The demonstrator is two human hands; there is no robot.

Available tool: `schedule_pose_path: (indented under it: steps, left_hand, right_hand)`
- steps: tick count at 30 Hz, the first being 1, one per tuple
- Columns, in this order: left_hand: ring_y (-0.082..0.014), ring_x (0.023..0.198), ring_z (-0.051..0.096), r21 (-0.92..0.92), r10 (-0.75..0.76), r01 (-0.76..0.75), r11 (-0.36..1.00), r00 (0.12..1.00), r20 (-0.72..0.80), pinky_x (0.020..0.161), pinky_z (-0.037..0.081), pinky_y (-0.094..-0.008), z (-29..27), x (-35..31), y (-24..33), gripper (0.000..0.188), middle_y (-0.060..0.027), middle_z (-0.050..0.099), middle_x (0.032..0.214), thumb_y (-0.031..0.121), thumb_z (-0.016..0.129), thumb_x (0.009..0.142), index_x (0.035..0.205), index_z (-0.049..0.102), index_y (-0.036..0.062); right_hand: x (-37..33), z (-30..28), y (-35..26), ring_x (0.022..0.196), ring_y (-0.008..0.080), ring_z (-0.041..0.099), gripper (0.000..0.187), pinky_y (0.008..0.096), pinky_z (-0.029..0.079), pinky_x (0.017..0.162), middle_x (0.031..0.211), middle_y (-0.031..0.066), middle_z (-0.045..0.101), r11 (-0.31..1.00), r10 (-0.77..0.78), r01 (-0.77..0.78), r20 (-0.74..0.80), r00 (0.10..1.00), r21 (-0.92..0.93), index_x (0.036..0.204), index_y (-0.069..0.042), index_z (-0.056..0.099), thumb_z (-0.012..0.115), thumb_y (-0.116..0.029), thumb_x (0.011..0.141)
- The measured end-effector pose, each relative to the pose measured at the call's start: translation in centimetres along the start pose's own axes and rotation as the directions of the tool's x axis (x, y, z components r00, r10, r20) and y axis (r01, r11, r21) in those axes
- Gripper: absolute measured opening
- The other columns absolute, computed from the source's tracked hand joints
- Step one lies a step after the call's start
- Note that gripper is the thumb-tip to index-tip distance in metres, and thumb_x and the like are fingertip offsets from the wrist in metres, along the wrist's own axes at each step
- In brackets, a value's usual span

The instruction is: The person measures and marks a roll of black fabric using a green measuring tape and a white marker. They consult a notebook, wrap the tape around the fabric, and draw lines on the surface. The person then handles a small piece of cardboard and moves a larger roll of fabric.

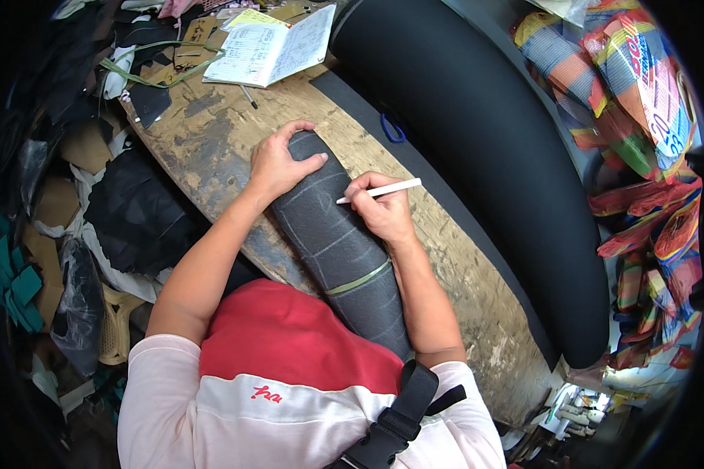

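Left hand [278, 166] pressed flat on the dark fabric roll's [340, 246] far end, mid-workbench [211, 133]; right hand [383, 209] pinched a white marker [379, 190]; roll probably soft, light (steady near its ends).

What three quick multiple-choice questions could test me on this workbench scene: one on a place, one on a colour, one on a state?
1. Where does the open notebook lie?
A. At the far end of the wooden table
B. On the person's lap
C. On the big black roll

2. What colour is the band around the dark grey roll?
A. Red
B. Green
C. Blue

3. What is the right hand doing?
A. Resting open and empty
B. Holding a white marking pen with its tip at the roll
C. Holding scissors

Answers: A, the notebook sits beyond the hands on the table top; B, a thin green band circles the roll; B, the fingers pinch the pen while the left hand presses on the roll's end.
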State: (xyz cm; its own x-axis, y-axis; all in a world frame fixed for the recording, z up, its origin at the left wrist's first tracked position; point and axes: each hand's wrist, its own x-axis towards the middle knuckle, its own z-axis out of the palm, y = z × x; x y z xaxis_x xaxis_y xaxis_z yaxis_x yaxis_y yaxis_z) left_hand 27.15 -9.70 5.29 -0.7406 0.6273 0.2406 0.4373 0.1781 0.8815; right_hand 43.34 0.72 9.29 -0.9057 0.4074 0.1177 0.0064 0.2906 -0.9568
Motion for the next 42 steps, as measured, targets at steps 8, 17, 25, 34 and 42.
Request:
schedule_pose_path:
  steps: [8,17,25,34,42]
  left_hand:
    - [-0.0229,0.086,0.065,-0.124,0.018,-0.019,0.992,1.000,-0.014,0.078,0.050,-0.0327,0.4,-0.2,-1.1,0.047,-0.0114,0.067,0.092,0.025,0.077,0.064,0.105,0.062,0.0079]
    - [-0.0178,0.085,0.063,-0.236,0.033,-0.027,0.971,0.999,0.021,0.079,0.049,-0.0298,0.4,-0.3,-2.0,0.043,-0.0102,0.066,0.094,0.015,0.075,0.068,0.107,0.060,0.0043]
    - [-0.0153,0.087,0.060,-0.474,0.088,-0.105,0.874,0.994,-0.058,0.080,0.048,-0.0280,-1.2,-2.5,-2.7,0.051,-0.0085,0.062,0.098,0.001,0.069,0.074,0.120,0.046,0.0014]
    - [-0.0138,0.088,0.060,-0.641,-0.122,0.093,0.762,0.992,-0.002,0.080,0.048,-0.0269,-5.7,-7.8,-5.2,0.056,-0.0095,0.062,0.096,0.007,0.071,0.075,0.122,0.042,-0.0020]
    - [-0.0113,0.080,0.059,-0.403,-0.175,0.210,0.890,0.977,0.123,0.076,0.048,-0.0273,-8.0,-10.2,-5.4,0.039,-0.0065,0.066,0.088,0.023,0.076,0.074,0.098,0.062,-0.0041]
  right_hand:
    - [0.9,0.5,0.8,0.054,0.0059,0.050,0.011,0.0223,0.039,0.048,0.061,0.0024,0.062,0.998,-0.044,0.040,-0.078,0.996,-0.050,0.073,0.000,0.066,0.061,-0.010,0.074]
    - [1.2,0.7,1.5,0.053,0.0046,0.048,0.011,0.0219,0.037,0.047,0.061,-0.0002,0.059,0.996,0.063,-0.052,-0.148,0.987,0.073,0.076,0.000,0.066,0.064,-0.011,0.076]
    - [-0.5,-0.3,-0.3,0.053,0.0099,0.055,0.009,0.0205,0.042,0.044,0.068,0.0060,0.060,0.789,0.264,-0.150,-0.109,0.958,0.596,0.083,0.000,0.061,0.063,-0.008,0.083]
    - [-1.9,1.4,-2.4,0.069,0.0146,0.062,0.011,0.0260,0.052,0.066,0.079,0.0114,0.065,0.887,0.256,-0.145,-0.207,0.944,0.438,0.091,0.004,0.061,0.057,-0.001,0.082]
    - [-3.7,4.4,-4.3,0.068,0.0144,0.062,0.011,0.0258,0.049,0.064,0.076,0.0082,0.066,0.986,0.033,-0.015,0.108,0.994,-0.167,0.080,0.000,0.068,0.066,-0.009,0.073]
